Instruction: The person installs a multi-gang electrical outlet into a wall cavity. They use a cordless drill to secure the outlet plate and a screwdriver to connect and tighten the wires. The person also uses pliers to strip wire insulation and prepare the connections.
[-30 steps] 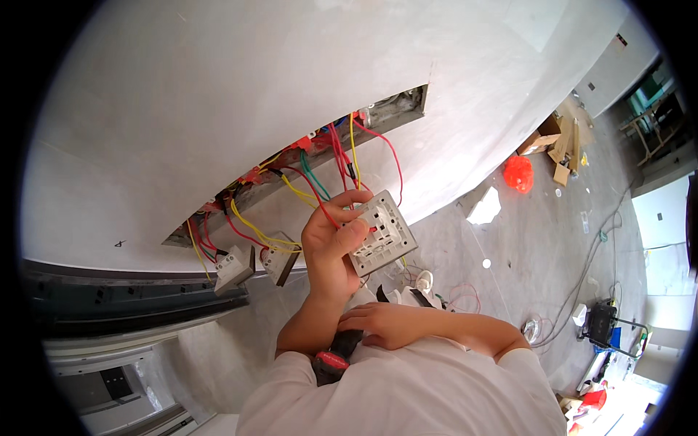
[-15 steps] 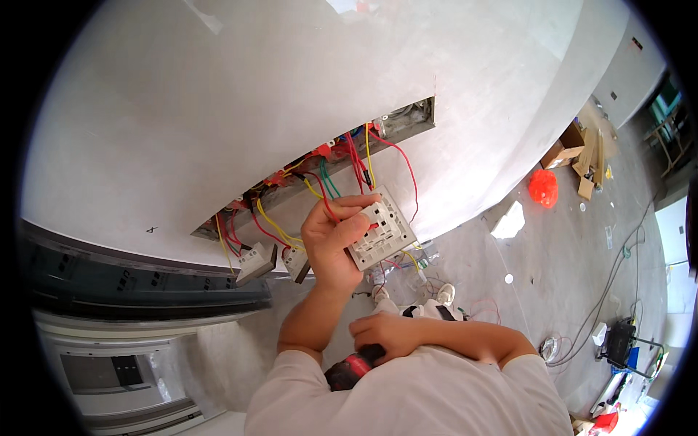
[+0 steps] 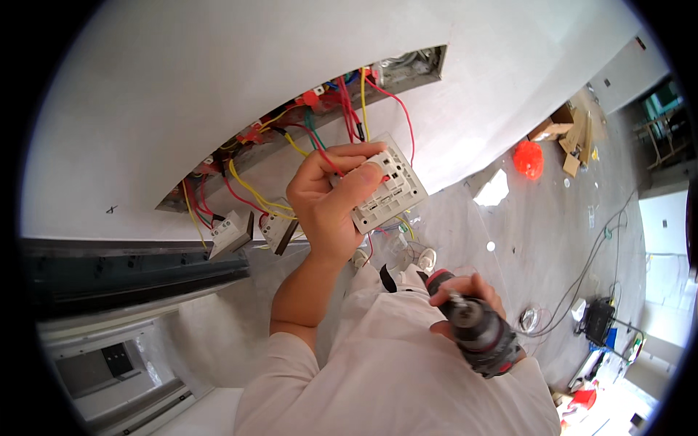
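Note:
My left hand [image 3: 323, 207] pinches a square white wall switch plate [image 3: 400, 200], its thumb laid across the plate's moulded face. Red wires and a yellow one hang close by from a long slot [image 3: 418, 69] cut in the wall. My right hand [image 3: 487, 294] is closed round a black and red cordless drill [image 3: 483, 338] in front of my body; its chuck faces upward, and a short bit seems to stick out of it. Two more wired switch modules, one at the left [image 3: 231, 232] and one beside my wrist [image 3: 278, 231], dangle below the slot.
A red plastic bag [image 3: 528, 160] and an open cardboard box [image 3: 554, 123] lie on the floor at the far right, with a white piece [image 3: 492, 189] nearer. Cables [image 3: 582, 312] trail across the floor. A dark-edged window frame [image 3: 138, 280] stands at the left.
My right hand has brought the drill from my waist out to the right, turning its chuck upward. My left hand still holds the switch plate; the view has shifted, so the wall slot sits higher.

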{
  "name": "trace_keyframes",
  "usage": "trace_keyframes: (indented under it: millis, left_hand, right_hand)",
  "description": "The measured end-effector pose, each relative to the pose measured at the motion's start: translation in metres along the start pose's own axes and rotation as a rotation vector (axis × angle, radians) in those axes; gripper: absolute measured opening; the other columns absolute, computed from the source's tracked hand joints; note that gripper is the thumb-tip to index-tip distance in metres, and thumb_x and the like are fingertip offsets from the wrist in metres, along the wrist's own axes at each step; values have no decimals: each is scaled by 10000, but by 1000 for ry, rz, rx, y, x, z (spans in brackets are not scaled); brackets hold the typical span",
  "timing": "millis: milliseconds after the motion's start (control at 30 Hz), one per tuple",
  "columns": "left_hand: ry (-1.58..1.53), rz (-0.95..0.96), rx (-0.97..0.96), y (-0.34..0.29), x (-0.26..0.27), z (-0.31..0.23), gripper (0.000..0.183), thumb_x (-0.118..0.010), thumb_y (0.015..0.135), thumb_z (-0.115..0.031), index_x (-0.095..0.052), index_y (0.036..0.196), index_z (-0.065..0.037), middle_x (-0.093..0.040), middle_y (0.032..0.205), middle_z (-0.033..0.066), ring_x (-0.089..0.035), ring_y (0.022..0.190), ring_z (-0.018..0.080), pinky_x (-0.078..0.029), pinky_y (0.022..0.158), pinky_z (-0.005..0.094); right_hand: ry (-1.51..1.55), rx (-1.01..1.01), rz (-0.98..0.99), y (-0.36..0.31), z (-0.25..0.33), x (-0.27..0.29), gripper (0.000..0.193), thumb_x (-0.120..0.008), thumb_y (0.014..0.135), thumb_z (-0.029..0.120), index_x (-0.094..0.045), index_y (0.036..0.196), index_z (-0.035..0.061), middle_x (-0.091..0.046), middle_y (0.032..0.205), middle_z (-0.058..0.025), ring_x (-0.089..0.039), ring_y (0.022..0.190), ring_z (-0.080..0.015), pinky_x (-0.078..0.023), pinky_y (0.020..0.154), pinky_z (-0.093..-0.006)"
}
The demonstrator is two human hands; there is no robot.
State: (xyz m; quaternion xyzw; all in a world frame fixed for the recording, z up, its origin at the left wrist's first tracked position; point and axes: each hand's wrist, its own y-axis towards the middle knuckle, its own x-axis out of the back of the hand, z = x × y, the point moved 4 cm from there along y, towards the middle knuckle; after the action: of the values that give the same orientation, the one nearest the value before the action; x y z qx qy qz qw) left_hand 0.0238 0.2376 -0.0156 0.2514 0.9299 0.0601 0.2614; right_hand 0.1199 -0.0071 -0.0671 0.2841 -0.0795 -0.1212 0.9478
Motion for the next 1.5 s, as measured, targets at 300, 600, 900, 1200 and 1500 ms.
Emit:
trace_keyframes:
  millis: [300, 600, 900, 1200, 1500]
  left_hand:
    - [68, -29, -135, -4, -1, 7, 207, -644, 882, -161, -607, 880, 42, -714, 1109, 307, -718, 899, 242, -581, 854, 369]
    - [71, -47, -186, -4, -1, 7, 198, -632, 893, -164, -605, 895, 32, -716, 1100, 298, -718, 885, 249, -598, 844, 380]
    - [100, -91, -137, -5, -1, 8, 180, -607, 889, -148, -588, 900, 31, -715, 1102, 289, -713, 894, 249, -600, 841, 386]
    - [98, -83, -196, -3, 5, 14, 136, -587, 891, -121, -549, 890, 9, -708, 1102, 290, -717, 893, 269, -616, 825, 401]
    - [159, -120, -228, -10, 0, 7, 153, -625, 868, -61, -543, 894, 65, -700, 1114, 318, -666, 811, 168, -575, 773, 321]
  right_hand:
    - [78, -656, -82, 11, -4, -40, 515, -750, 923, 110, -580, 1404, 32, -745, 1151, -89, -731, 1032, -221, -574, 901, -320]
    - [-56, -555, -186, -29, -45, -49, 568, -845, 817, 112, -647, 1345, 49, -757, 1161, -61, -741, 1009, -195, -574, 896, -293]
    - [249, -688, -285, -26, -50, -61, 495, -787, 893, 122, -641, 1365, 84, -737, 1192, -52, -722, 1003, -178, -557, 872, -274]
    - [370, -787, -76, 19, -16, -49, 381, -794, 877, 91, -638, 1225, 98, -686, 958, -44, -671, 851, -170, -531, 745, -315]
    - [-36, -293, -210, 13, -26, -54, 686, -843, 802, 115, -545, 1412, 18, -740, 1149, -96, -741, 928, -231, -565, 814, -336]
